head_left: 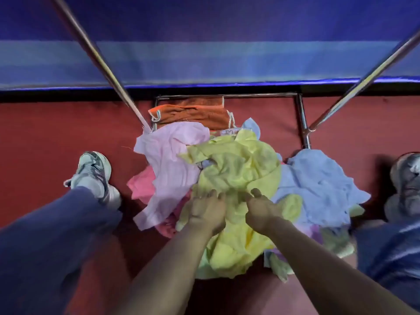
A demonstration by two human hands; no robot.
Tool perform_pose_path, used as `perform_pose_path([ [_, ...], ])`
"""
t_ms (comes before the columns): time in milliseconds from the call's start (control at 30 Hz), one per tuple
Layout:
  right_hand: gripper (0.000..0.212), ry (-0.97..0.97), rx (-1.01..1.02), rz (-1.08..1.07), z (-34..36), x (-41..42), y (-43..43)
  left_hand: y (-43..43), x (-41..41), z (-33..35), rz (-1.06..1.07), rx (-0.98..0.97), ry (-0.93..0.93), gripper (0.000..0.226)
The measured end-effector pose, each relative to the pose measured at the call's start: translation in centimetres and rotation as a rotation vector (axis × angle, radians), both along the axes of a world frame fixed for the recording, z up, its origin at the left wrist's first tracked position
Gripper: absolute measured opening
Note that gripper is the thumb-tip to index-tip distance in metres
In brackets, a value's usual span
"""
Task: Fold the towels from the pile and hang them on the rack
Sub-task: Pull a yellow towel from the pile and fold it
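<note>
A pile of crumpled towels lies on the red floor between my feet. On top sits a yellow towel [236, 169]. My left hand [208, 211] and my right hand [261, 210] both reach down into it side by side, fingers curled into the yellow cloth. A pale pink towel [168, 164] lies at the left of the pile, a light blue towel [318, 183] at the right, and a darker pink one [142, 185] underneath. An orange towel [193, 114] hangs on the low bar of the metal rack [301, 119] behind the pile.
Two slanted metal rack poles [100, 57] [372, 73] rise left and right above the pile. My shoes [95, 173] [406, 178] flank the towels on the red carpet [45, 144]. A blue striped cloth [204, 42] hangs across the back.
</note>
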State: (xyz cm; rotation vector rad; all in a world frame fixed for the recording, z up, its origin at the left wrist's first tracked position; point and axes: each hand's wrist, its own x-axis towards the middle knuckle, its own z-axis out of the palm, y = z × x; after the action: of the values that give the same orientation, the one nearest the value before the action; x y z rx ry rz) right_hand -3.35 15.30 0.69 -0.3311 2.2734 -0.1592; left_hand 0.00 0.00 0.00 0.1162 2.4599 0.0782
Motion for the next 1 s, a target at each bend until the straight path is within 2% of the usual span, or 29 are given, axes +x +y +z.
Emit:
perform_pose_path([
  [67,0.064,0.014,-0.028,-0.037,-2.1,-1.3,-0.6,0.5,-1.6,-1.7,0.0,-0.004,-0.02,0.046],
  [167,0.053,0.04,-0.082,-0.046,-4.6,-2.5,-1.5,1.3,-3.7,-3.2,0.034,0.052,-0.02,0.05],
  [300,0.041,0.019,-0.111,-0.04,-7.1,-2.8,-1.5,2.7,-4.6,-5.7,0.24,0.23,-0.182,0.054],
  [367,0.039,0.024,-0.12,-0.108,-7.6,-2.6,-1.1,2.8,-4.3,-6.5,0.283,0.234,-0.234,0.047],
  [500,0.04,-0.02,-0.07,-0.168,-6.9,-1.3,0.0,2.0,-2.4,-6.5,0.203,0.173,-0.228,0.022],
  [633,0.026,-0.011,-0.03,-0.17,-4.5,-0.7,1.5,0.4,-1.5,-3.9,0.206,0.165,-0.195,0.013],
  [700,0.028,-0.012,-0.014,-0.163,-2.6,-0.4,2.2,-0.4,-1.7,-2.0,0.328,0.274,-0.155,0.011],
  [767,0.03,0.017,-0.012,-0.144,-0.5,0.0,2.4,-0.4,-2.3,0.2,0.47,0.443,-0.098,0.024],
  [833,0.027,0.063,-0.025,-0.137,2.3,0.4,1.9,0.0,-3.0,3.2,0.526,0.57,-0.04,0.027],
  [933,0.017,0.141,-0.169,-0.237,6.9,0.8,0.2,0.7,-3.5,8.0,0.442,0.642,-0.019,0.022],
  [1000,0.014,0.192,-0.344,-0.32,9.8,0.8,-0.9,0.9,-3.2,10.6,0.34,0.59,0.047,0.007],
])
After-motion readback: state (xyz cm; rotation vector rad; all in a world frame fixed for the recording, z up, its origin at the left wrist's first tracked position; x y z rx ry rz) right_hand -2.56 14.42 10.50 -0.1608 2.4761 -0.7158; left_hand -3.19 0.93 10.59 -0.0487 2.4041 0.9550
